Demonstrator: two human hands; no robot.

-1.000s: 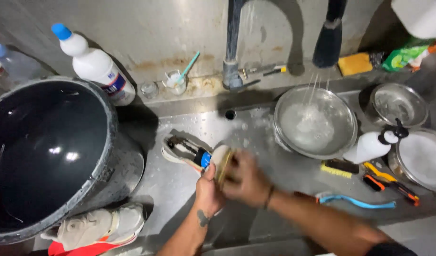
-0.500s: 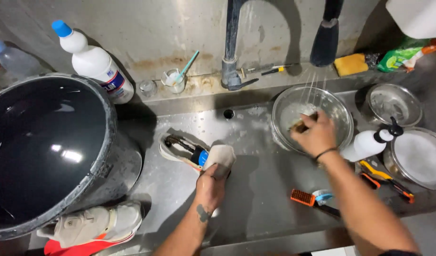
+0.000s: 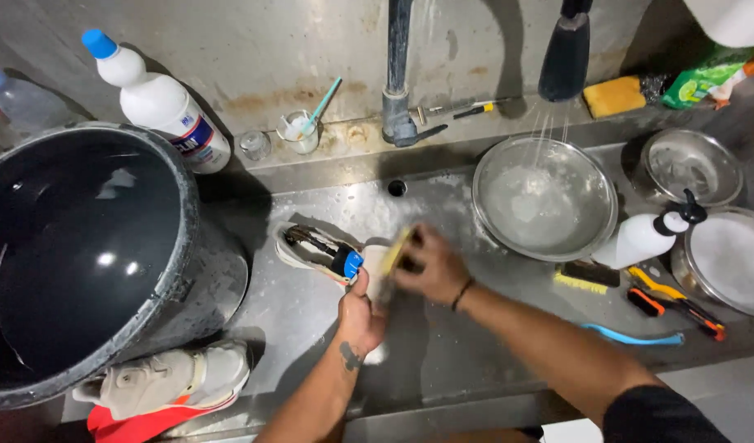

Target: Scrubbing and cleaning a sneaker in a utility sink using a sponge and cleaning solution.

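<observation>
So mid-frame the left hand [image 3: 362, 316] is clamped around the white sneaker [image 3: 328, 253] to steady it on the sink floor [image 3: 443, 353], while the right hand [image 3: 430, 267] grips a yellow brush [image 3: 396, 250] against its heel.

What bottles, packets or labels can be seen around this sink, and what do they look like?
White bottle: back ledge, left of the tap, leaning, blue cap, blue and red label.
Clear bottle: far left edge, blue cap, see-through.
Green packet: back right ledge, crumpled, beside a yellow sponge.
White spray bottle: lying right of the steel bowl, black nozzle.
No signs or screens.
</observation>
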